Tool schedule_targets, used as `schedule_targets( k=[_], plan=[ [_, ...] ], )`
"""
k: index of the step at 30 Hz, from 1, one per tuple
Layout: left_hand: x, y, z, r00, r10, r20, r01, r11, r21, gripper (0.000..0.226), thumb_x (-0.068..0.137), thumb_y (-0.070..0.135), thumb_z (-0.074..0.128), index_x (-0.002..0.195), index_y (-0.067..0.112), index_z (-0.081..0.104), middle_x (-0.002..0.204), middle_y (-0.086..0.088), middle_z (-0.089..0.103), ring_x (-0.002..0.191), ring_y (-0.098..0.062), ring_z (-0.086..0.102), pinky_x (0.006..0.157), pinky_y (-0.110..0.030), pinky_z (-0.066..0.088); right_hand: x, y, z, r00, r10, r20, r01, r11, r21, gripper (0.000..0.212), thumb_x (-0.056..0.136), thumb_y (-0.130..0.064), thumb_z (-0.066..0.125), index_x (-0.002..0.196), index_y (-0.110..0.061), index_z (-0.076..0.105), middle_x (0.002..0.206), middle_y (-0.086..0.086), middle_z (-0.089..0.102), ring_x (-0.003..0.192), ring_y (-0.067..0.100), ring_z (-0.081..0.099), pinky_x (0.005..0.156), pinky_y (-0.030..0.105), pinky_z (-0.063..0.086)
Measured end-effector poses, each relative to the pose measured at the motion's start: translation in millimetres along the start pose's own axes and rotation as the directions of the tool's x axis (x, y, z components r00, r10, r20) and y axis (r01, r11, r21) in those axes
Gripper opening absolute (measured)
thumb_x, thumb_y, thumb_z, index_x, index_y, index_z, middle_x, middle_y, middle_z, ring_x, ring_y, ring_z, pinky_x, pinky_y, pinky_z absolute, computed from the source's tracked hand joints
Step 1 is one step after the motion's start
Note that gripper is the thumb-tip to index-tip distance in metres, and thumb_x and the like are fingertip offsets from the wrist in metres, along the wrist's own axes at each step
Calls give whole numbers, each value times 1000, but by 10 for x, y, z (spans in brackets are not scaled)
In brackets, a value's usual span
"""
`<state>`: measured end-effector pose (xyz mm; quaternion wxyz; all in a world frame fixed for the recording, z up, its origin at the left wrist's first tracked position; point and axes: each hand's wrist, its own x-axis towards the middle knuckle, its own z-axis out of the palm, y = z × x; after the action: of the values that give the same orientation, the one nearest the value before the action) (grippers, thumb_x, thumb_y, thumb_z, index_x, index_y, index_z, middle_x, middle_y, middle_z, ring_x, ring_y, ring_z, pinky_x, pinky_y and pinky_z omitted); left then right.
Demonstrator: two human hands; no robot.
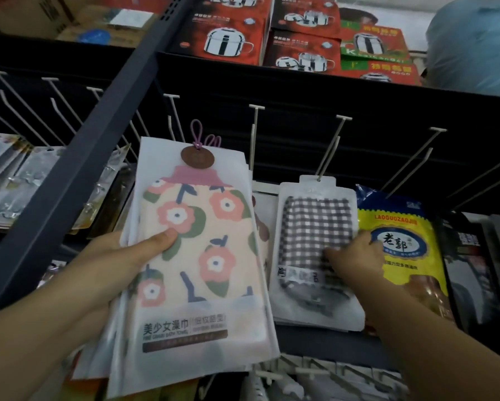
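Note:
My left hand (118,260) grips a stack of several white packets, thumb pressed on the front one. That front packet is a flowered bath towel (202,247) with a purple loop and a brown tag at its top. To its right a checked cloth packet (315,244) hangs from a white peg hook (328,157). My right hand (355,256) lies on the lower right of the checked packet, fingers spread over its face and reaching towards its right edge. How far the fingers curl behind the packet is hidden.
A yellow and blue packet (399,241) hangs right of the checked one, dark packets beyond it. Several bare white peg hooks (254,131) stick out of the black back panel. Red pot boxes (228,39) stand on the top shelf. A dark grey upright post (98,146) crosses at left.

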<state>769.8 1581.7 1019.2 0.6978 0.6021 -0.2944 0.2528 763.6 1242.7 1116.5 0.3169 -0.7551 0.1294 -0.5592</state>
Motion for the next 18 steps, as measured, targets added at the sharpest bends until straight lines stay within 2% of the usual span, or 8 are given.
schedule_targets(
  k=[3,5,7,9,12,14,16,18],
  plan=[
    [-289,408,257,998,60,-7,-61,995,-77,44,69,42,80,104,16,72,95,-11,75,87,-34,71,84,-50,55,-216,-289,-135,957,-209,-200,210,978,-19,70,85,-30,65,143,-15,28,146,17,22,136,37,22,112,50,20],
    [-331,438,300,999,52,14,-50,992,-117,30,75,28,74,101,14,73,89,-12,75,81,-33,72,78,-45,57,-334,-562,-283,875,-383,-297,383,922,-61,69,88,-31,60,146,-19,24,154,11,8,143,32,7,114,49,9],
    [-343,475,308,999,43,7,-42,995,-94,31,74,28,74,102,14,73,89,-10,76,80,-32,73,79,-49,57,-451,-884,-447,769,-537,-348,541,835,-93,63,90,-33,57,145,-21,27,155,7,9,143,29,8,114,45,9],
    [-339,504,272,999,53,-5,-53,996,-73,33,73,30,74,102,14,73,90,-10,76,81,-32,73,81,-51,56,-525,-1245,-515,716,-626,-308,661,751,9,54,92,-36,57,139,-19,38,146,6,29,136,25,26,112,39,21],
    [-343,577,205,998,68,3,-68,997,-42,35,71,30,74,102,14,73,91,-11,75,83,-33,72,82,-52,56,-556,-1772,-411,713,-694,-100,696,682,223,57,90,-45,59,137,-15,48,135,7,49,126,23,46,108,40,38],
    [-367,644,162,996,93,-8,-94,995,-29,31,72,28,74,99,15,74,87,-9,76,78,-30,73,76,-44,58,-543,-2019,-305,717,-697,-30,690,702,177,58,88,-52,57,137,-20,50,136,6,52,126,25,47,107,45,38],
    [-384,707,107,995,95,12,-95,995,-30,27,73,26,73,98,15,74,85,-7,76,75,-27,73,72,-39,58,-548,-2179,-251,744,-668,-17,667,740,89,51,88,-54,57,130,-26,56,128,1,59,121,25,51,104,45,39],
    [-397,748,56,997,75,24,-74,997,-27,31,70,29,74,96,13,75,85,-8,76,76,-27,73,78,-42,57,-549,-2265,-208,762,-647,15,633,750,192,32,88,-43,64,113,-22,66,108,-1,66,108,22,59,98,38,45]
  ],
)
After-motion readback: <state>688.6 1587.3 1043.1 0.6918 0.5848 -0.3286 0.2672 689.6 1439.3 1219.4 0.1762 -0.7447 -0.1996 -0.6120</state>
